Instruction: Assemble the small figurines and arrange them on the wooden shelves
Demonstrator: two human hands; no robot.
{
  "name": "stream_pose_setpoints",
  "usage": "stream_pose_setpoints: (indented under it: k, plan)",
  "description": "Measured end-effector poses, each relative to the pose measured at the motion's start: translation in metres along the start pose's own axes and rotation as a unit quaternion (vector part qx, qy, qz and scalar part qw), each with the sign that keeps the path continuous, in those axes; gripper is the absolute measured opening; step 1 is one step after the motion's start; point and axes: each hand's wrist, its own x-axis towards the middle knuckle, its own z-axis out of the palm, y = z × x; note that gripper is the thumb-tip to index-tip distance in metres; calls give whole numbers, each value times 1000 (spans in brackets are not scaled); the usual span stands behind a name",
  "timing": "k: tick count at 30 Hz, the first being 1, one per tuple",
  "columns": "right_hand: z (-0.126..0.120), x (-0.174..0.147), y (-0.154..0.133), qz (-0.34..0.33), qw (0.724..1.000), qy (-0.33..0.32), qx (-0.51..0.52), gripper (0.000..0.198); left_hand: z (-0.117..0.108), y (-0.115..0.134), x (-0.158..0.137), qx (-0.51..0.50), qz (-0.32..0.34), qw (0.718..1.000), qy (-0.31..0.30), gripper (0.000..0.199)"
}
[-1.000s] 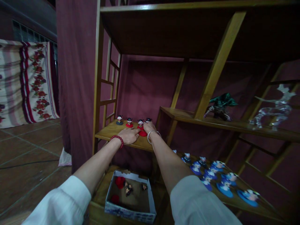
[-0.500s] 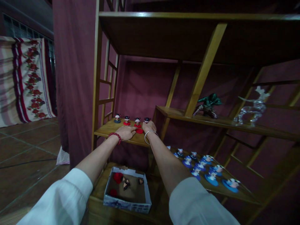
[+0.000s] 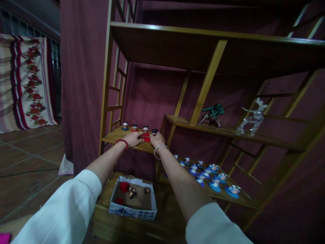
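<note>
Four small black-haired doll figurines stand in a row on the wooden shelf; the leftmost figurine (image 3: 125,125) has a dark base, and the second figurine (image 3: 134,127) and third figurine (image 3: 145,129) have red ones. My left hand (image 3: 134,139), with a red bead bracelet, reaches over the shelf's front, fingers apart at the left edge of a flat red disc (image 3: 146,139). My right hand (image 3: 157,139), with a silver bangle, is closed around the lower part of the rightmost figurine (image 3: 154,131); only its head shows above my fingers.
Below, a shallow cardboard box (image 3: 133,212) holds red pieces and figurine parts. Several blue-based figurines (image 3: 215,184) stand on a lower right shelf. A green-caped figure (image 3: 213,114) and a clear deer ornament (image 3: 252,118) occupy the right shelf. Uprights divide the unit.
The view has shifted slightly, so the shelf contents sit further left. Both hands stay at the red disc and rightmost figurine; my left fingers are now at the disc's left edge.
</note>
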Motion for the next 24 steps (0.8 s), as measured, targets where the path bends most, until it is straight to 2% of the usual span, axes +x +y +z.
stream_pose_setpoints:
  k: [7, 14, 24]
  plan:
    - [7, -2, 11, -24, 992, -1, 124, 19, 1, -3, 3, -26, 18, 999, 13, 41]
    - [10, 1, 15, -30, 984, 7, 174, 12, 0, -6, 6, 46, 65, 997, 6, 37]
    - [18, 6, 9, 24, 958, -18, 284, 29, -1, -3, 4, -29, 56, 998, 9, 37]
